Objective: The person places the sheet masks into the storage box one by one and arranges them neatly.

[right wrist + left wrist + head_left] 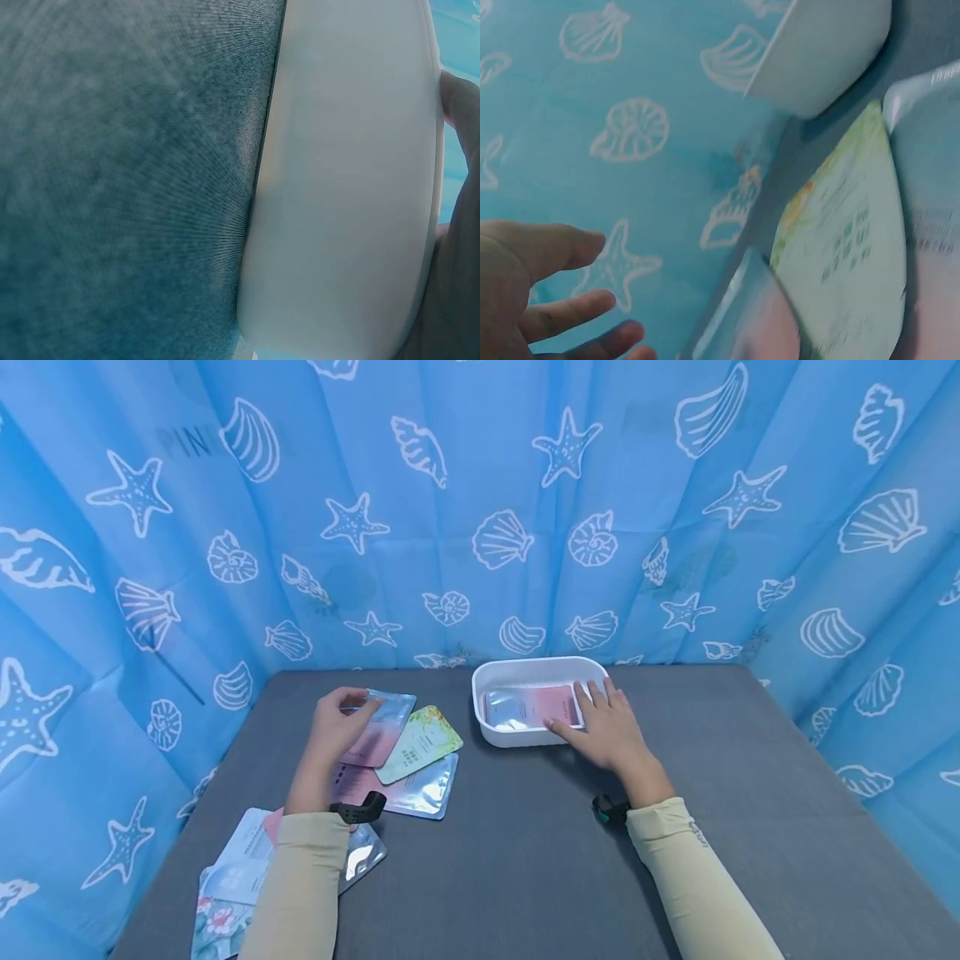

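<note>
My left hand (341, 727) hovers over a pink-and-silver face mask packet (386, 731) at the left of the table. In the left wrist view its thumb and fingers (577, 304) are apart, with nothing between them. Beneath and beside that packet lie a green flowered face mask packet (423, 743) and another pink-and-silver one (427, 789). My right hand (611, 731) rests at the right end of a white plastic box (510, 739), fingers stretched over the rim and thumb at the front edge. Inside the box lies a pink-and-silver face mask packet (517, 706).
More packets, one with a floral print (217, 922), lie at the near left, partly covered by my left sleeve (296, 893). Behind the grey tabletop (495, 860) hangs a blue curtain (465, 477) with white shells and starfish.
</note>
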### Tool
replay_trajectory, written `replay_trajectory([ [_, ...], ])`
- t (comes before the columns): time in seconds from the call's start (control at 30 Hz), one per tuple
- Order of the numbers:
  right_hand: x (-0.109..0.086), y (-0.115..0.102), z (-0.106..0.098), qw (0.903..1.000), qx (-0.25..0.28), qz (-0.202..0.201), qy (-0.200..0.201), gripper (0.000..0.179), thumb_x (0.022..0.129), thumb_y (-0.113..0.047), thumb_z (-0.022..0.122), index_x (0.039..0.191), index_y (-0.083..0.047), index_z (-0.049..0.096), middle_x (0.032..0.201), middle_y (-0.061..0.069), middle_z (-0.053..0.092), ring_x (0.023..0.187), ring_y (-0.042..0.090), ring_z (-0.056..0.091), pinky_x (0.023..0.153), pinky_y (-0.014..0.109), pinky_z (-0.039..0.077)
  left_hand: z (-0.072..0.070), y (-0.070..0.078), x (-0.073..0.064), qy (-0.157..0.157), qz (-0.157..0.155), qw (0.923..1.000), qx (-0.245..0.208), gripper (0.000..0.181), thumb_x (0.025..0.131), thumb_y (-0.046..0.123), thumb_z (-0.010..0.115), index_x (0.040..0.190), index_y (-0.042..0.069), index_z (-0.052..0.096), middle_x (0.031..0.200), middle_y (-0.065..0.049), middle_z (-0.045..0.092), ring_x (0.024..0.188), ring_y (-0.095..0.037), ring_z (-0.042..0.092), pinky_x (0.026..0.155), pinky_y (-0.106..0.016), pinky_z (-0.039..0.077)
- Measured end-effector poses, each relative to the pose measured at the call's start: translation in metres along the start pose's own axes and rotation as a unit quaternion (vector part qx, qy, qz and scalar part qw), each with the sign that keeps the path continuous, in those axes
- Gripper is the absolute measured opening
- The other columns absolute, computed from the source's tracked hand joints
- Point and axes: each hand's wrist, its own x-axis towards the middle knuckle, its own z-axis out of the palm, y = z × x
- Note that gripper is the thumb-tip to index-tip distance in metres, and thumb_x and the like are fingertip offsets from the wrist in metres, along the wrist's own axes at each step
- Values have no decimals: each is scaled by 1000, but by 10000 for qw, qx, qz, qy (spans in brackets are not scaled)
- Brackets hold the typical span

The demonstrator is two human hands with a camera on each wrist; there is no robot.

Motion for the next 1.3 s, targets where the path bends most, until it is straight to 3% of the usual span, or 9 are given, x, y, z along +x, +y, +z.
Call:
replay_trajectory([
  [0.2,1,1,0,10000,-51,8,0,105,101,-79,37,168,-1,20,175,27,16,164,48,-2,132,64,1,-11,-16,6,-153,-423,9986,267,62,105,40,65,149,-1,53,155,-28,49,146,-46,46,119,-62,41],
  [0.4,3,1,0,10000,-76,13,-7,105,100,-80,37,168,-2,21,175,27,18,164,48,-2,132,64,2,-10,-28,10,-212,-748,9945,695,64,103,34,66,153,-1,48,158,-31,45,145,-48,46,117,-64,42],
  [0.57,3,0,-1,10000,-53,21,-3,104,101,-79,38,168,-2,22,175,27,18,164,48,-2,132,65,1,-7,-35,13,-113,-689,9958,588,62,101,29,67,152,-1,49,155,-30,48,138,-47,51,115,-64,45],
  [0.8,2,-1,0,10000,-49,43,-57,102,101,-78,38,168,-2,25,174,27,19,164,49,-1,132,65,2,-6,-42,15,-118,-619,9961,621,62,99,28,71,151,0,51,157,-30,49,143,-48,47,116,-64,43],
  [1.0,-1,0,1,10000,2,58,-38,104,101,-79,37,168,-1,23,175,27,19,164,48,-1,132,64,1,-4,-41,13,-260,-647,9942,824,68,96,29,76,153,2,50,157,-30,47,145,-49,35,116,-68,39],
  [1.3,-1,0,1,10000,-6,22,7,102,102,-75,41,168,-1,23,175,26,19,164,48,-1,132,64,1,-1,-38,12,-326,-649,9907,1151,71,95,37,78,152,3,51,153,-29,49,139,-46,34,112,-68,42],
])
